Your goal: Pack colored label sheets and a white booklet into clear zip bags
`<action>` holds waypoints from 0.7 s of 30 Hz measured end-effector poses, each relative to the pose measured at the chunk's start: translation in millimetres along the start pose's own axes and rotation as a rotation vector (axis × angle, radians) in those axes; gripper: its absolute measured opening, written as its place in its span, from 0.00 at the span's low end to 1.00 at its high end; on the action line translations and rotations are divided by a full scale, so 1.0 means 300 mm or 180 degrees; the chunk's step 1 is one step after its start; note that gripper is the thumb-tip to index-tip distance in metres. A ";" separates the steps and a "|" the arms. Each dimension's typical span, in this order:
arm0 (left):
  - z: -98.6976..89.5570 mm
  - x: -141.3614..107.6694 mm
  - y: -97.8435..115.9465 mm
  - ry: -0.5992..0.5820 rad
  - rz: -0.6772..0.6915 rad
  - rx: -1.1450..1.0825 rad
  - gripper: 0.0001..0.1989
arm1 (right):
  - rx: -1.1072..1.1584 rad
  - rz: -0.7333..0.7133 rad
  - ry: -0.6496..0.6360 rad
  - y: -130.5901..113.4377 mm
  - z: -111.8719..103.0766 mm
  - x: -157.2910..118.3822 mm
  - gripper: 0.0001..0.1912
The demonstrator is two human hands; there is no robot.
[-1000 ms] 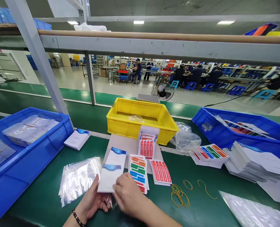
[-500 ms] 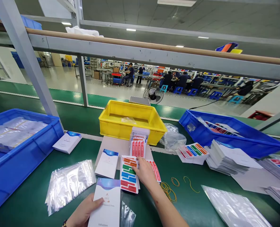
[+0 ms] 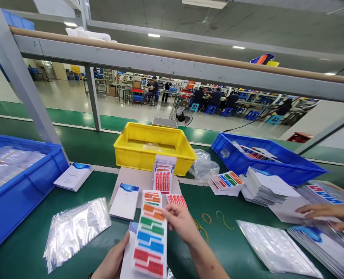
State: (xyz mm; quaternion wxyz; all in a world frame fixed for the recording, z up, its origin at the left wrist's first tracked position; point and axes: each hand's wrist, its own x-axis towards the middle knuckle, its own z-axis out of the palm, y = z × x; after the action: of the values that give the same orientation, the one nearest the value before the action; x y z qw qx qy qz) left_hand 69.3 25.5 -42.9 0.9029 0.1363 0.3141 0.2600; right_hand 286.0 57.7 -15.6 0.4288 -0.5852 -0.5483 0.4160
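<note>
My left hand [image 3: 113, 257] grips a white booklet [image 3: 126, 257] with a blue-purple top, now largely covered. Over that booklet, my right hand [image 3: 183, 226] pinches a sheet of stickers [image 3: 150, 240] by its upper right edge; it bears orange, green, blue and red shapes. Just behind it lie more multicoloured sticker sheets [image 3: 152, 197] and red sticker sheets [image 3: 177, 200]. A small booklet stack [image 3: 124, 203] rests to their left, on grey board. Clear plastic bags [image 3: 78, 230] lie left of my hands.
A yellow bin [image 3: 154, 157] stands behind, with blue bins at left [image 3: 23, 186] and right [image 3: 265, 159]. Rubber bands [image 3: 206, 218] and clear bags [image 3: 276, 246] lie to the right, near stacked booklets [image 3: 265, 190]. Another person's hand [image 3: 329, 213] reaches in from the right edge.
My right hand has lifted a multicoloured sticker sheet from its pile and brought it toward me, over the booklet. Another person's hand has appeared at right. The view has shifted slightly.
</note>
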 end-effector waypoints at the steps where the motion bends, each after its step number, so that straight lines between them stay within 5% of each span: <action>1: 0.010 0.011 -0.001 0.0005 0.0025 0.0009 0.26 | 0.0039 0.0098 -0.0225 0.005 0.021 -0.025 0.18; 4: 0.028 0.037 -0.006 0.0009 0.0079 0.0278 0.21 | -0.0567 0.0104 -0.0238 0.031 0.028 -0.059 0.13; 8: 0.059 0.053 -0.004 -0.0067 -0.0091 0.0471 0.21 | -0.1939 0.0100 0.0832 0.082 -0.105 0.003 0.16; 11: 0.088 0.068 -0.002 -0.0008 -0.0050 0.0446 0.22 | -0.2245 0.0446 0.1144 0.132 -0.196 0.068 0.12; 16: 0.083 0.108 -0.009 0.0411 0.0121 0.0390 0.21 | -0.2197 0.0860 0.1239 0.201 -0.217 0.106 0.12; 21: 0.056 0.125 -0.007 0.0605 0.0257 0.0383 0.19 | -0.1408 0.0927 0.1360 0.221 -0.231 0.104 0.12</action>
State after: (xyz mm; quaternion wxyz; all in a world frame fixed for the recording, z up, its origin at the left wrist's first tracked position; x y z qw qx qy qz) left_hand 106.1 43.2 -49.5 0.8480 0.1775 0.4076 0.2886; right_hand 373.0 83.6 -59.6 0.3328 -0.8101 -0.4337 0.2118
